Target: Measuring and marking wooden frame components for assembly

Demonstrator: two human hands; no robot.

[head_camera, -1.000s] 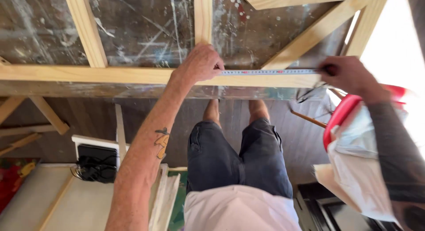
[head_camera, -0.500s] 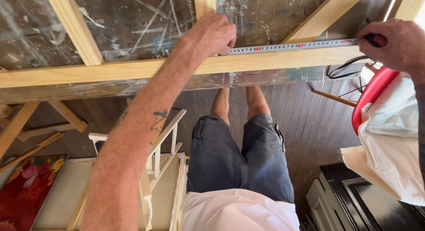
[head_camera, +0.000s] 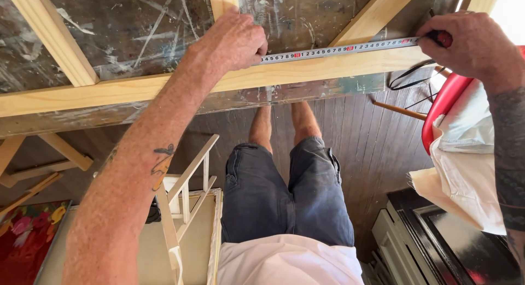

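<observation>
Little has shifted since earlier: the grey steel measuring tape (head_camera: pixel 339 49) stays stretched along the pale wooden frame rail (head_camera: pixel 306 72), pinned by left hand (head_camera: pixel 232 42) fingers at 11 o'clock, pinched by right hand (head_camera: pixel 473 44) at 1 o'clock; it is best kept taut and flat.

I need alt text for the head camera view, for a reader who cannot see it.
Seen from above, a person's left hand and right hand stretch a tape measure along a pale wooden frame rail lying on a paint-smeared worktable. Below are the person's dark shorts, bare legs and dark wood floor.
</observation>
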